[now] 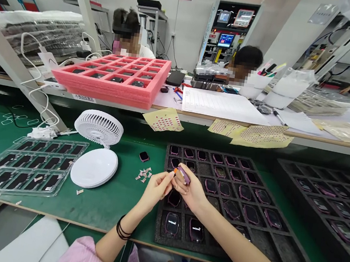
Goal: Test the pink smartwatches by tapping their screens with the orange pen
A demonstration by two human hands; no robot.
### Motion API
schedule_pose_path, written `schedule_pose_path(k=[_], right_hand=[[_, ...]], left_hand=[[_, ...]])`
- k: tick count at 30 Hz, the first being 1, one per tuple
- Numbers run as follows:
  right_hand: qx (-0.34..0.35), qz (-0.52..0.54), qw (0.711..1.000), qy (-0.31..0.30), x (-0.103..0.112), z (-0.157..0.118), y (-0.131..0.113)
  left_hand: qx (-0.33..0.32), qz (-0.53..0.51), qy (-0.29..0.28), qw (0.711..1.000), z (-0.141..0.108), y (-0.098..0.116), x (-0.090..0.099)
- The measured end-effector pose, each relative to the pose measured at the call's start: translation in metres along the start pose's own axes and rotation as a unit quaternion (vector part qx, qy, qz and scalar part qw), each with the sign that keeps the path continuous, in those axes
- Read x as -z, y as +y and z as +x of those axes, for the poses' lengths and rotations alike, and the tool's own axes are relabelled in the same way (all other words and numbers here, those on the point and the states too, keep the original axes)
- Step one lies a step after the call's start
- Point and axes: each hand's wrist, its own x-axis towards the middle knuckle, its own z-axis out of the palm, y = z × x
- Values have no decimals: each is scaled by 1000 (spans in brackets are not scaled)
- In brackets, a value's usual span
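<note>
A loose smartwatch (pixel 144 156) lies on the green mat (pixel 108 208). The left hand (pixel 155 189) pinches a small orange-tipped piece (pixel 175 171) against a purple watch (pixel 184 175) gripped in the right hand (pixel 191 190), above a black foam tray (pixel 161 229) whose cells mostly hold watches, some left bare.

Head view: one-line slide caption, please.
Left hand holds an orange-tipped piece beside a purple smartwatch in the right hand, above a black foam tray.

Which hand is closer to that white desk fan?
The left hand is nearer, to the right of the white desk fan; the right hand sits farther right, beside the left hand.
</note>
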Motion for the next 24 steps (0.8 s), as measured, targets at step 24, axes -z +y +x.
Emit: schedule_pose_path(k=[24], right_hand=[[137, -830, 474, 262, 168, 22, -88]], left_hand=[[57, 529, 126, 837, -6, -26, 84]])
